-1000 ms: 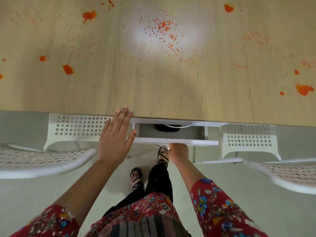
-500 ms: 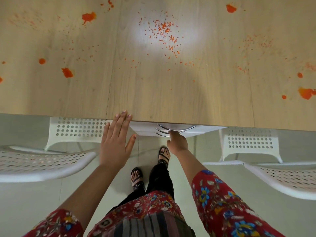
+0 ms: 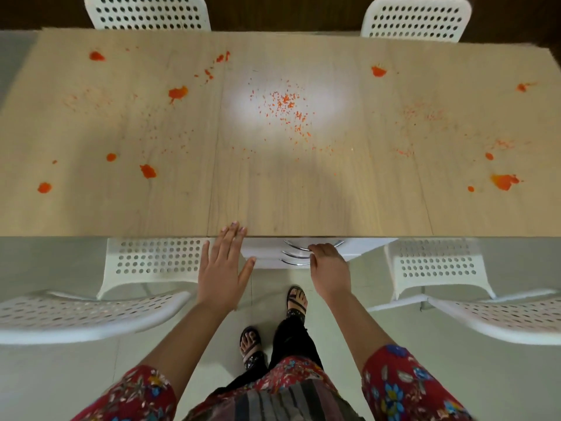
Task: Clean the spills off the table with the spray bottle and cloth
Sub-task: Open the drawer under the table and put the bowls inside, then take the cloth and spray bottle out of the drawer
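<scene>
The light wooden table (image 3: 303, 196) carries orange spills: blobs at the left (image 3: 178, 93) and right (image 3: 504, 181), and a scatter of fine specks (image 3: 285, 102) in the middle. My left hand (image 3: 223, 265) is flat and open, its fingertips resting on the table's near edge. My right hand (image 3: 329, 268) has its fingers curled on a curved metal handle (image 3: 296, 247) of the white drawer unit (image 3: 262, 252) under the table. The drawers look closed. No spray bottle or cloth is in view.
Two white perforated chairs stand on my side, one left (image 3: 151, 261) and one right (image 3: 437, 264), with my legs between them. Two more chairs (image 3: 148, 12) (image 3: 416, 16) stand at the table's far side. The floor is pale tile.
The drawer that stood open a second ago has been pushed shut by my right hand, which then went up to a higher handle. The view has pulled back to show the whole table.
</scene>
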